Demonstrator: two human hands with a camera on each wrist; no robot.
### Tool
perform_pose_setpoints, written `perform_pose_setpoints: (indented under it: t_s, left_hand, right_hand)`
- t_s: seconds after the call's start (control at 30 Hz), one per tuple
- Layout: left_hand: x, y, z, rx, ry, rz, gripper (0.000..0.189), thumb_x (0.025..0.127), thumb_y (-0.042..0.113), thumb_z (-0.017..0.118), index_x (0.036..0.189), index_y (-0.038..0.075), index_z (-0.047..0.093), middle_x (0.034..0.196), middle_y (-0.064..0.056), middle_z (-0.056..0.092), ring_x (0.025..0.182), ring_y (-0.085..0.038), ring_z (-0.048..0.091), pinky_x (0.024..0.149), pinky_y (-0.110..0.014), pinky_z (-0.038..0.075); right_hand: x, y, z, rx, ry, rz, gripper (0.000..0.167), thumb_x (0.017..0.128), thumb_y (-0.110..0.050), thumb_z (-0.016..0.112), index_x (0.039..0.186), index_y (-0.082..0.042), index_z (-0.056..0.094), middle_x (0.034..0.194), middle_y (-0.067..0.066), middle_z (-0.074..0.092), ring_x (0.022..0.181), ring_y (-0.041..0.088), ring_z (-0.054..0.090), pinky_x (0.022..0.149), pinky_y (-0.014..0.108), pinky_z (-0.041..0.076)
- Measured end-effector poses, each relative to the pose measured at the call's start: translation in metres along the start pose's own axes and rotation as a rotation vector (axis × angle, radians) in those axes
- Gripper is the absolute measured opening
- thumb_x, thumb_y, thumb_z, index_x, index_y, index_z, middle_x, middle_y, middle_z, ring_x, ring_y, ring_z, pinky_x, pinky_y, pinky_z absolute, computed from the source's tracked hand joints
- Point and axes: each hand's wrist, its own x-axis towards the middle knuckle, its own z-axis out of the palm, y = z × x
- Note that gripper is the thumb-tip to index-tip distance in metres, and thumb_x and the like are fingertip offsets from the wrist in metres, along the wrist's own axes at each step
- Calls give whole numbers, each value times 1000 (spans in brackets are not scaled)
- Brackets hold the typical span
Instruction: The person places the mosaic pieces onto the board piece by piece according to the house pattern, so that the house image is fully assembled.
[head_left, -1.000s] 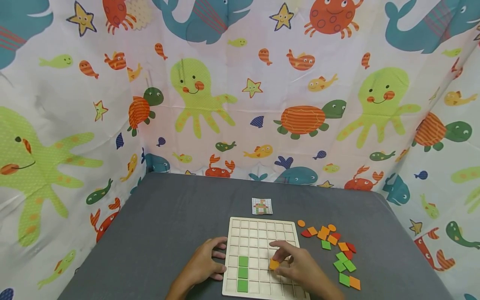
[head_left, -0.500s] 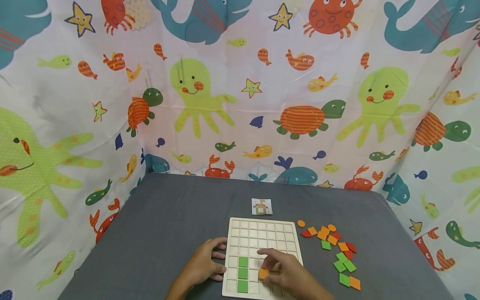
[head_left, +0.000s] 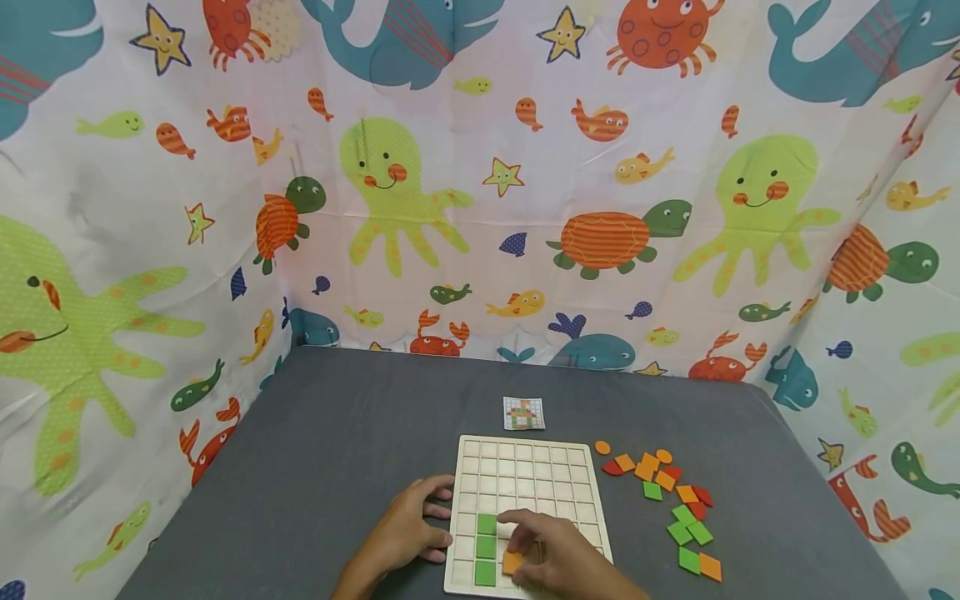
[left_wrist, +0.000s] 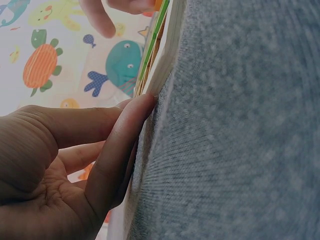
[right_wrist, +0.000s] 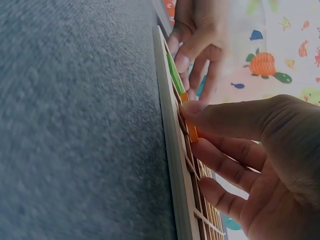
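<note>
A wooden grid board [head_left: 516, 469] lies on the table, with several green square tiles [head_left: 486, 547] in one column near its left side. My right hand [head_left: 566, 554] pinches an orange square tile [head_left: 512, 562] low over the board, just right of the bottom green tile. In the right wrist view the thumb [right_wrist: 200, 114] presses on this orange tile [right_wrist: 190, 125]; whether it sits fully in a cell I cannot tell. My left hand [head_left: 405, 521] rests at the board's left edge, and its fingertips touch the edge in the left wrist view [left_wrist: 150, 100].
Loose orange, red and green tiles [head_left: 684, 531] are scattered on the grey table [head_left: 360, 433] right of the board. Behind the board lies a small pattern card [head_left: 523, 413]. A curtain printed with sea animals [head_left: 480, 233] encloses the table.
My right hand has moved left and toward me across the board with the orange tile, from the board's middle right to beside the green column. The left hand has stayed in place.
</note>
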Motion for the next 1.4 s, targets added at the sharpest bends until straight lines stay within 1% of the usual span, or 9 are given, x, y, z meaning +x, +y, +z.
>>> perform_pose_setpoints:
  t_s: [0.07, 0.27, 0.5, 0.67, 0.7, 0.9, 1.07, 1.23, 1.4]
  left_hand:
    - [0, -1, 0, 0, -1, -1, 86, 73, -23, 79, 152, -2, 51, 136, -19, 57, 110, -29, 66, 59, -43, 67]
    - [1, -2, 0, -2, -1, 5, 86, 73, -24, 78, 151, -2, 52, 135, -20, 57, 109, -29, 65, 59, -43, 67]
    - [0, -2, 0, 5, -4, 5, 85, 73, -23, 79, 150, -1, 53, 135, -19, 57, 109, -29, 65, 59, -43, 67]
    - [0, -1, 0, -2, -4, 6, 85, 72, -23, 79, 150, -2, 53, 135, -19, 57, 110, -29, 66, 59, -43, 67]
    - [0, 0, 0, -5, -3, 8, 85, 72, -23, 79, 150, -2, 53, 135, -20, 57, 110, -29, 66, 59, -43, 67]
    - [0, -1, 1, -7, 1, 16, 86, 72, -24, 79, 151, -2, 52, 136, -20, 57, 110, -30, 65, 59, -44, 67]
    - [0, -1, 0, -5, 1, 14, 86, 72, -24, 79, 151, -2, 52, 136, -20, 57, 110, -30, 65, 59, -44, 67]
    - [-1, 1, 0, 1, 3, 10, 85, 72, -23, 79, 151, -2, 52, 136, -20, 57, 110, -29, 65, 59, -42, 67]
    - [-2, 1, 0, 15, -2, 8, 84, 73, -22, 78, 151, -1, 53, 136, -20, 57, 110, -29, 65, 59, -42, 67]
  right_hand:
    - [1, 5, 3, -26, 2, -42, 61, 88, -13, 87, 143, -8, 61, 102, -8, 71, 88, 1, 65, 76, 20, 59]
    - [5, 22, 9, 1, -17, -109, 60, 90, -13, 85, 144, -7, 60, 105, -7, 71, 88, 0, 66, 75, 20, 62]
    - [6, 14, 12, 70, -48, -27, 53, 90, -6, 83, 139, -10, 64, 100, -7, 71, 84, 2, 65, 74, 21, 62]
    - [4, 12, 9, 63, -64, -23, 52, 91, -10, 83, 139, -10, 65, 103, -8, 73, 87, 0, 67, 78, 20, 62]
    - [2, 1, 7, 61, -60, -14, 51, 91, -8, 83, 138, -5, 65, 103, -5, 73, 86, 0, 67, 78, 20, 62]
    - [-1, -10, 7, 79, -37, -26, 50, 89, 0, 81, 136, -2, 64, 102, 5, 75, 80, 0, 67, 73, 21, 62]
    - [-2, -12, 5, 104, -41, 48, 48, 90, 0, 80, 136, -4, 66, 101, -1, 76, 86, 2, 70, 78, 18, 62]
    - [-3, -15, 2, 86, -6, 119, 45, 90, -4, 82, 133, -9, 69, 98, -5, 75, 86, 4, 69, 77, 19, 60]
    - [-5, -16, -5, 19, 63, 114, 46, 89, -9, 85, 133, -11, 70, 98, -4, 75, 87, 3, 67, 72, 20, 57]
